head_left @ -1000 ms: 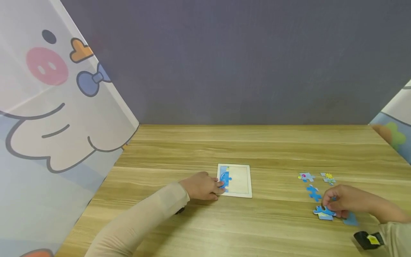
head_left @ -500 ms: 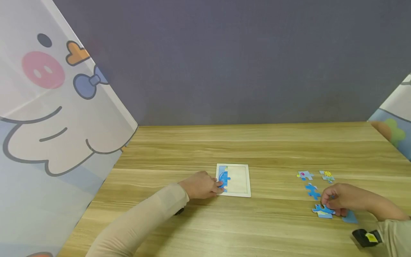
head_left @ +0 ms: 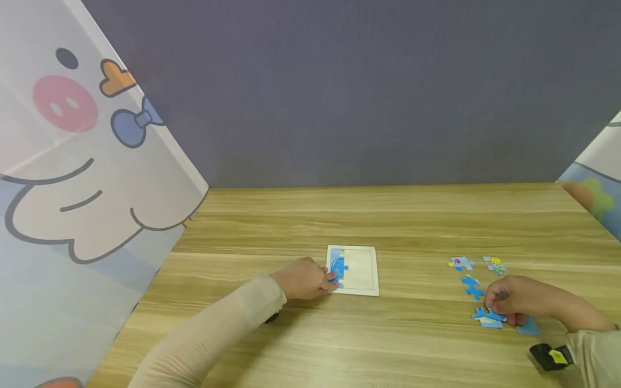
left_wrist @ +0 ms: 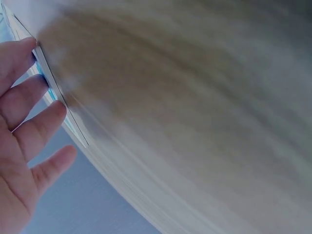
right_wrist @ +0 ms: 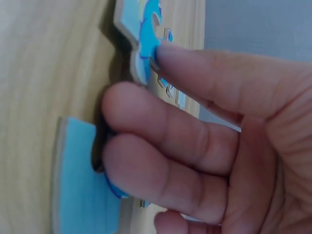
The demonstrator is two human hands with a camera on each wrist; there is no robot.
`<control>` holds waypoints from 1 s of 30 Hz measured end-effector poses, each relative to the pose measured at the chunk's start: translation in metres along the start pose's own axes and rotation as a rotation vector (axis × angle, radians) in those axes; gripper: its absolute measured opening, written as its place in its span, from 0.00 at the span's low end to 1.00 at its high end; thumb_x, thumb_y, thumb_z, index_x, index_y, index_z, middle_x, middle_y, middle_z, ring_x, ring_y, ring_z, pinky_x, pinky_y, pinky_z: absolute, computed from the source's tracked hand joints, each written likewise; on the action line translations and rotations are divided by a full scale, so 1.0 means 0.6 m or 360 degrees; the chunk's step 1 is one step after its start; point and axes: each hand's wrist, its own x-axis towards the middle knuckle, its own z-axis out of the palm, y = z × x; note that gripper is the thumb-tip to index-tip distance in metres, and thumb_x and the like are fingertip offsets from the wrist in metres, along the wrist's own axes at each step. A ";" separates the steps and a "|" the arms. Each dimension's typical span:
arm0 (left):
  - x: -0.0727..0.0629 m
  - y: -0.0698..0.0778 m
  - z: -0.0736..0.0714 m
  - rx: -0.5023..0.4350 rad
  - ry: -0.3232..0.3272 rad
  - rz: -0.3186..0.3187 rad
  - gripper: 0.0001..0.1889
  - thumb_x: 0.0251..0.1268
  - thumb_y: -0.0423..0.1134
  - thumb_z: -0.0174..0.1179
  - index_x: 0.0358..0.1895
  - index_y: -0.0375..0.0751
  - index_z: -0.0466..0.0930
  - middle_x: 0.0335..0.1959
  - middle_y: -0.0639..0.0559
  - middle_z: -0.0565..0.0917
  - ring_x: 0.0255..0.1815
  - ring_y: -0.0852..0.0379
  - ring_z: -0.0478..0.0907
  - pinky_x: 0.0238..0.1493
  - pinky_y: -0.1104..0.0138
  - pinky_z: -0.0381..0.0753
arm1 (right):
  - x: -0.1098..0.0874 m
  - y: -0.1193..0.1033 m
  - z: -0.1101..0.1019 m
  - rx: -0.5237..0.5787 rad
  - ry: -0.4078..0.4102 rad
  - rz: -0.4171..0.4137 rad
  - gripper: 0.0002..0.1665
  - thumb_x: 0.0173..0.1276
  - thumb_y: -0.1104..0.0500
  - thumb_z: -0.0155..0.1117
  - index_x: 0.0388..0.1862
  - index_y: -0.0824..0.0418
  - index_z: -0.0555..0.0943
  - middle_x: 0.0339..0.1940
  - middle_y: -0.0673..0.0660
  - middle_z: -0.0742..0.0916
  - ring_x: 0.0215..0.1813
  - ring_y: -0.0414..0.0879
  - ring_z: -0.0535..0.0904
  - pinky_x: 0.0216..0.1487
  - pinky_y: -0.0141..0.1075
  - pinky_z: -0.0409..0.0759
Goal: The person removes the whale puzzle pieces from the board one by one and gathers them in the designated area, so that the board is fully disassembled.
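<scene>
My left hand rests with its fingertips on the left edge of a white-framed puzzle board. Joined blue pieces fill the board's left strip; the rest of its bed is bare. In the left wrist view the fingers lie spread and fairly straight along the board's edge. At the right, my right hand pinches the edge of a blue puzzle piece with pale yellow on it. The right wrist view has the thumb on this piece's corner and its edge tilted over the table.
Beyond the right hand are a piece with a pink swirl, a sun piece and a blue piece. A light blue piece lies below that hand. A grey panel rises behind the wooden table.
The camera view has shifted slightly. Both hands stay nearly where they were, the left at the board and the right at the same puzzle piece.
</scene>
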 end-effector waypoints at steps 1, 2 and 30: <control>0.000 0.001 -0.001 0.0011 -0.0039 -0.0006 0.17 0.70 0.47 0.57 0.59 0.56 0.80 0.57 0.58 0.79 0.56 0.62 0.77 0.35 0.75 0.75 | 0.000 -0.001 0.000 -0.0002 0.0000 0.0006 0.09 0.66 0.75 0.51 0.29 0.67 0.76 0.17 0.44 0.78 0.19 0.33 0.73 0.16 0.31 0.75; -0.001 0.002 -0.002 0.0005 -0.0080 -0.0013 0.18 0.70 0.48 0.55 0.61 0.55 0.79 0.59 0.57 0.77 0.58 0.61 0.76 0.41 0.73 0.77 | 0.000 -0.002 0.001 -0.0004 0.0005 0.0025 0.09 0.66 0.75 0.51 0.29 0.67 0.76 0.18 0.43 0.78 0.19 0.33 0.73 0.16 0.31 0.74; -0.029 0.020 -0.003 -0.0413 -0.0369 -0.0206 0.38 0.67 0.63 0.51 0.76 0.51 0.54 0.76 0.53 0.51 0.75 0.58 0.49 0.71 0.54 0.54 | 0.167 -0.139 0.044 -0.0878 0.0570 0.0152 0.16 0.66 0.57 0.63 0.47 0.65 0.83 0.27 0.44 0.81 0.24 0.36 0.71 0.25 0.33 0.71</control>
